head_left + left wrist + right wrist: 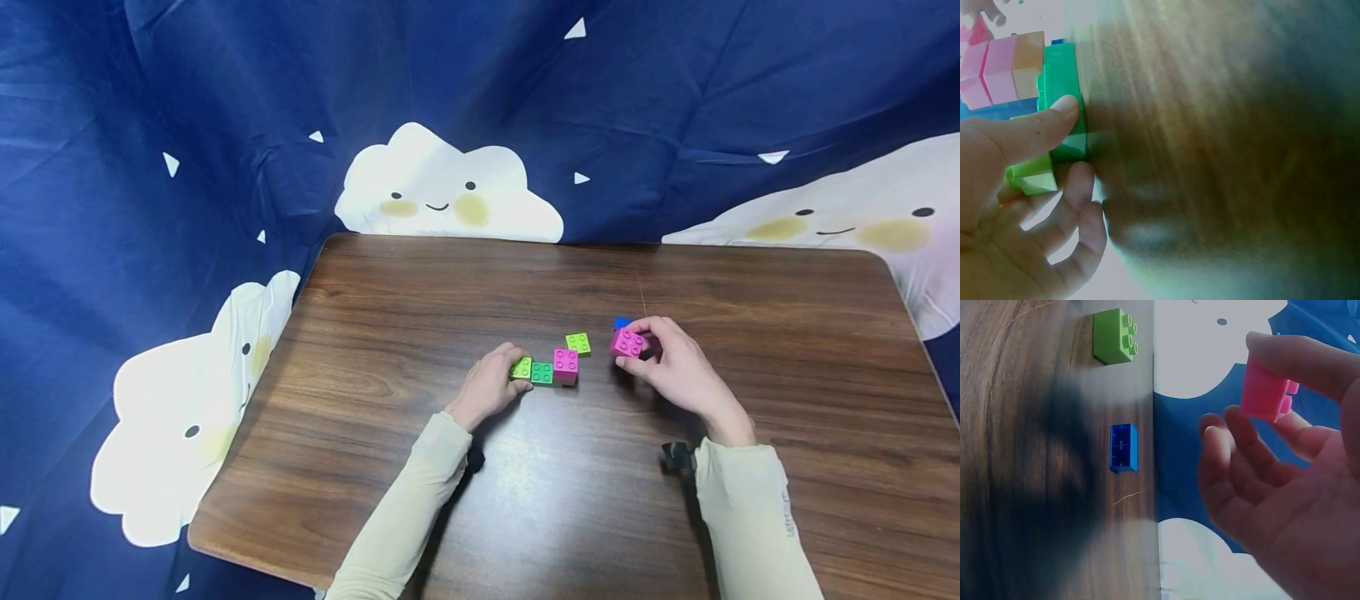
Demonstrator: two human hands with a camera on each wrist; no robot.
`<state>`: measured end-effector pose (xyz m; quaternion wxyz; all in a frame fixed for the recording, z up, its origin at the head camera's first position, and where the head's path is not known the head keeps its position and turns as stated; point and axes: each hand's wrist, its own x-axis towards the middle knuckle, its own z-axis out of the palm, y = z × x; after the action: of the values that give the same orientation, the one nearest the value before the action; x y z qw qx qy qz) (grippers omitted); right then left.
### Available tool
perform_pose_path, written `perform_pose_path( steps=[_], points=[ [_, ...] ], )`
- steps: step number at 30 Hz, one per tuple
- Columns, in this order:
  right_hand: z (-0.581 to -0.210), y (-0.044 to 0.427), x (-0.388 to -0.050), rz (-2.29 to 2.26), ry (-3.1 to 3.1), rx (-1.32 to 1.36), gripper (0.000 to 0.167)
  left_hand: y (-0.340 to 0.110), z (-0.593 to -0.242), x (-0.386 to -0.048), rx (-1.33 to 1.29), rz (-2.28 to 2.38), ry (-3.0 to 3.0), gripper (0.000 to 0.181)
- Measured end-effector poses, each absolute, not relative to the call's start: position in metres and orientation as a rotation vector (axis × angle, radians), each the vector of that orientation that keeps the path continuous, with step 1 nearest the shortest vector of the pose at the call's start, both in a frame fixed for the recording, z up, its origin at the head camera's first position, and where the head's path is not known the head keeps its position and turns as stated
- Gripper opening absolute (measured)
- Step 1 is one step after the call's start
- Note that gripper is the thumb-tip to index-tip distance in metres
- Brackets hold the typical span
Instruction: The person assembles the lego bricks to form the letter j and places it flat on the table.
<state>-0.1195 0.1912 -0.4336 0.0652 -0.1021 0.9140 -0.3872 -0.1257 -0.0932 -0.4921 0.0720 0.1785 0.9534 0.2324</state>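
A left hand (491,385) pinches a row of joined plastic bricks (542,372) at the wood-grain table (585,500) while the right hand (678,367) pinches a pink brick (628,342) aloft between thumb and fingers, where a loose hold on its smooth sides could let it drop. Beyond sit a boxy, studded lime brick (578,343) and a blue brick (1124,447) tipped hollow side out, before a creased cloud-print curtain (247,67).

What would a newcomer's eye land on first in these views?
Probably the smiling white cloud on the dark blue curtain, just beyond the far edge of the wooden table. Next comes the bright pink brick, held above the table by the right hand. To its left, the left hand grips a colourful brick build.
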Motion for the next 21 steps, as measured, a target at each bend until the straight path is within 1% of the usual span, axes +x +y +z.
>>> perform_pose_path(
  steps=[6, 21],
  points=[
    [-0.434, 0.184, -0.119, -1.246, 2.802, -0.380, 0.041, -0.093, -0.493, -0.126, 0.519, 0.686, 2.855, 0.036],
    [-0.439, 0.160, -0.116, -1.345, 2.770, -0.499, 0.041, -0.094, -0.492, -0.126, 0.534, 0.693, 2.860, 0.034]
  ],
)
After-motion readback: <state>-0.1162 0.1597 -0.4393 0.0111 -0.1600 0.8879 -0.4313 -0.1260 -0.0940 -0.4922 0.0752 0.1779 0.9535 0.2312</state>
